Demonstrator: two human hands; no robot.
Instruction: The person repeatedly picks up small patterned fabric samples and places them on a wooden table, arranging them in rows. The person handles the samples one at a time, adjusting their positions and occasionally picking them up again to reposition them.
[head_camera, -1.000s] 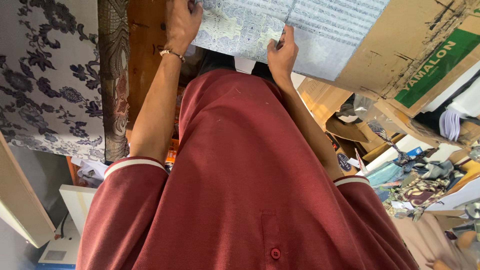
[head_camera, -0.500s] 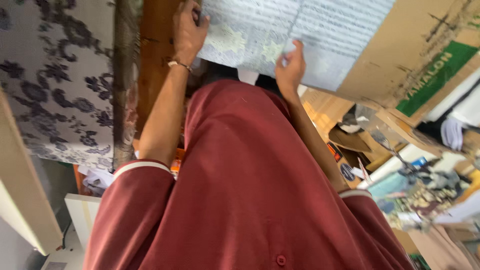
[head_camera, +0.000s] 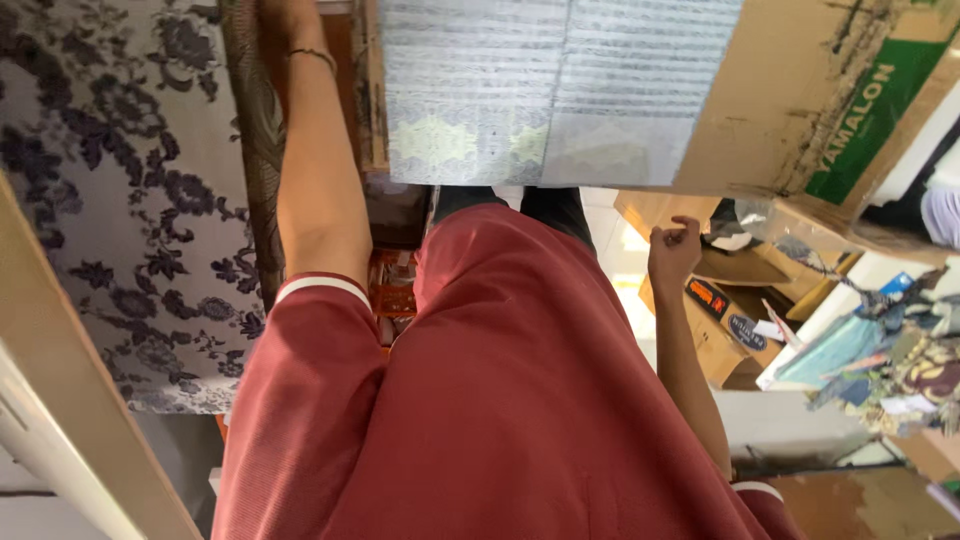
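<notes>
since half a second earlier, our right hand (head_camera: 675, 250) had come off the sheet and dropped to hang beside our hip, fingers curled loosely in, gripping nothing. our left arm still reached up, but our left hand (head_camera: 290, 10) was cut off by the top edge at the wrist bracelet, so we could not tell whether it gripped anything. the printed sheet (head_camera: 560, 90) lay flat against the cardboard panel (head_camera: 780, 110) ahead of us, its long axis running left to right, the patterned band along its lower edge; its top was out of view. our red shirt (head_camera: 520, 400) hid most of what lay below. to the right, an open cardboard box (head_camera: 715, 330) sat well apart from the sheet, with small cartons in it, too cluttered to sort out. a floral cloth (head_camera: 120, 200) hung on the left.
</notes>
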